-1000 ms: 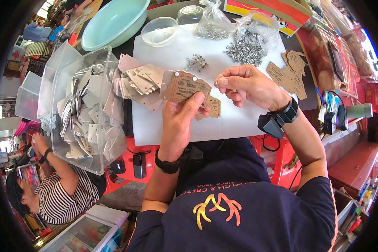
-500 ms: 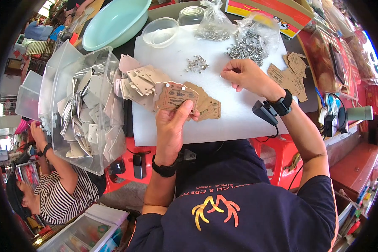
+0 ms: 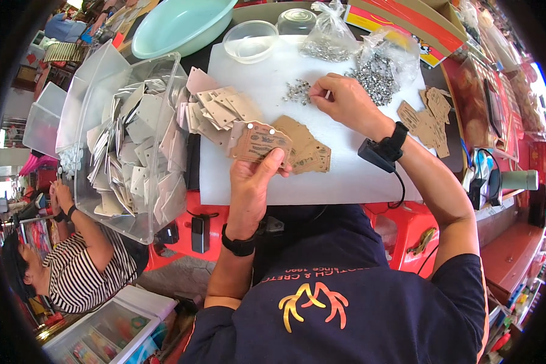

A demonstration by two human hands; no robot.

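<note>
My left hand [image 3: 249, 197] is closed on a brown printed cardboard card [image 3: 258, 148], thumb pressed on its face. Two white round studs sit along that card's upper edge. Just behind it, more brown cards [image 3: 312, 155] lie fanned out on the white work surface [image 3: 358, 176]. My right hand [image 3: 349, 106] has its fingers pinched at the right edge of a small pile of tiny metal pieces [image 3: 295, 91]. Whatever is between those fingertips is too small to make out. Left of the held card lies a loose heap of pale cards [image 3: 221, 109].
A clear plastic bin [image 3: 158, 233] full of pale cards stands at left. Along the back are a light-blue basin [image 3: 182, 36], a clear round tub [image 3: 249, 42] and bags of metal pieces [image 3: 376, 76]. More brown cards [image 3: 431, 118] lie at right. A person in stripes [image 3: 82, 273] works at far left.
My right hand has moved left to the small pile of metal pieces. My left hand still grips the card in nearly the same place. The whole view has shifted slightly.
</note>
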